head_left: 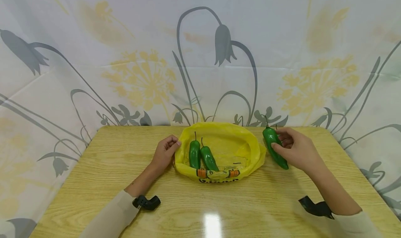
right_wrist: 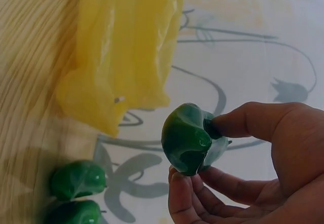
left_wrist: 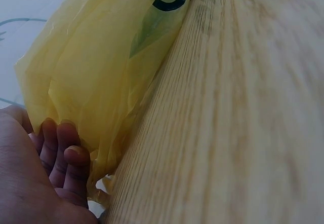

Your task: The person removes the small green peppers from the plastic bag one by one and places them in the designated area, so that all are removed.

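A yellow plastic bag (head_left: pixel 228 128) lies with its mouth spread wide in the middle of the table. Inside, side by side at its left, are two green chili peppers (head_left: pixel 194 154) with thin dark stems. My left hand (head_left: pixel 165 151) pinches the bag's left rim between thumb and fingers. Right of the bag, my right hand (head_left: pixel 297 149) holds another green chili pepper (head_left: pixel 270 136), stem end up and tilted, between thumb and fingertips. Two more green peppers (right_wrist: pixel 78 179) lie on the table in the right wrist view; in the head view the right hand mostly hides them.
The wooden table (head_left: pixel 125 144) ends at a flower-printed curtain (head_left: pixel 200 91) behind the bag. Black wrist cameras (head_left: pixel 147 202) sit on both forearms. Printed lettering and orange marks show on the bag's front.
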`<state>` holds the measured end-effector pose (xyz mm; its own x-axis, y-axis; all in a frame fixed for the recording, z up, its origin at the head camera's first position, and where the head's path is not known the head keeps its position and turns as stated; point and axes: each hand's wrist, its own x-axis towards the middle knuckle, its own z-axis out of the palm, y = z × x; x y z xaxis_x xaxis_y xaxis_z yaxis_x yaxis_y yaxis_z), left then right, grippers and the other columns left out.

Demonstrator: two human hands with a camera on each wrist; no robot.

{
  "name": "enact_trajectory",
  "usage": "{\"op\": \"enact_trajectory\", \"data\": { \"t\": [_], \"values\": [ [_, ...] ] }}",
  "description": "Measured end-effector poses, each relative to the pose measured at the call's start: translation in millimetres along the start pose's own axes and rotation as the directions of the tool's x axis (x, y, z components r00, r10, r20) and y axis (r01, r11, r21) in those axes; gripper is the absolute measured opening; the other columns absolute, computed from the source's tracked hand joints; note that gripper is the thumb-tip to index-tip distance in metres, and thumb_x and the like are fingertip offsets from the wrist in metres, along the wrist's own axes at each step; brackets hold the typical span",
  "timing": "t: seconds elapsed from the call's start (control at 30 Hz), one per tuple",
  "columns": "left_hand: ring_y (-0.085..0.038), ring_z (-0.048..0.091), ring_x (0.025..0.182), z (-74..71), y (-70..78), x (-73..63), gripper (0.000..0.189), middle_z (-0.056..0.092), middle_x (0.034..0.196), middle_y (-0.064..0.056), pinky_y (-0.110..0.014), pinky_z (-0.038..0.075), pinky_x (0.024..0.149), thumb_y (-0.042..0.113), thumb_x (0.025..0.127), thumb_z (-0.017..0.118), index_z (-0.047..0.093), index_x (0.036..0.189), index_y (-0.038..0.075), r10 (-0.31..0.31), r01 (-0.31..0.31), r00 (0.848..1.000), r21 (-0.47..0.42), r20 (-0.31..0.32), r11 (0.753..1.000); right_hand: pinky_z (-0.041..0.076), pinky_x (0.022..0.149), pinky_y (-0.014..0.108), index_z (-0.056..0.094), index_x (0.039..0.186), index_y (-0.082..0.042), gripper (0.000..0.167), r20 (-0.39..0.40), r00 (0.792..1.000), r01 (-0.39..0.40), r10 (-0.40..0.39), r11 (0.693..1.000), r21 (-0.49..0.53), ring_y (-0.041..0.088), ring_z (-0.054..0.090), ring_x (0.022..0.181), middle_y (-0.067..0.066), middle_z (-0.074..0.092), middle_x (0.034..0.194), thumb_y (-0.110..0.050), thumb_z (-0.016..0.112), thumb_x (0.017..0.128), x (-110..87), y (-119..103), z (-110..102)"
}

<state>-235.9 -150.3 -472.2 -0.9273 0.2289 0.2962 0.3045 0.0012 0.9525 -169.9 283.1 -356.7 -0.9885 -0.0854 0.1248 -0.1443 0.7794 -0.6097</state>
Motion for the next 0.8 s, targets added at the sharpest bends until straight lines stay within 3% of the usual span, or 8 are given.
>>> {"op": "enact_trajectory", "data": {
  "t": [0.37,0.6,0.8],
  "values": [
    [-0.023,0.043,0.042,1.0,2.4,-0.3,0.018,0.052,0.063,-0.001,-0.027,0.043,0.040,0.006,0.109,0.056,0.060,0.101,-0.009,0.000,0.000,1.000,0.002,0.001,1.000,0.059,0.089,0.057,0.054,0.148,0.006,0.058,-0.014,0.999,-0.047,0.047,0.999,-0.021,0.047,0.064,0.113,0.033,0.063,0.129,-0.031,0.067,0.106,2.3,25.3,-14.9],
    [-0.028,0.042,0.042,-0.2,0.6,1.0,0.019,0.053,0.064,0.000,-0.031,0.044,0.040,0.007,0.109,0.056,0.060,0.100,-0.009,0.013,-0.013,1.000,0.009,0.008,1.000,0.058,0.089,0.059,0.050,0.150,0.008,0.059,-0.004,0.997,-0.079,0.079,0.997,-0.007,0.051,0.060,0.120,0.036,0.058,0.136,-0.033,0.061,0.109,5.5,37.4,-22.1],
    [-0.027,0.043,0.043,0.1,0.1,0.3,0.018,0.053,0.065,-0.001,-0.029,0.044,0.040,0.007,0.109,0.056,0.061,0.101,-0.008,0.014,-0.014,1.000,0.012,0.004,1.000,0.059,0.087,0.049,0.052,0.144,0.011,0.056,-0.024,0.997,-0.075,0.075,0.997,0.004,0.050,0.060,0.119,0.035,0.058,0.133,-0.032,0.059,0.110,8.4,47.5,-24.7]
  ]
}}
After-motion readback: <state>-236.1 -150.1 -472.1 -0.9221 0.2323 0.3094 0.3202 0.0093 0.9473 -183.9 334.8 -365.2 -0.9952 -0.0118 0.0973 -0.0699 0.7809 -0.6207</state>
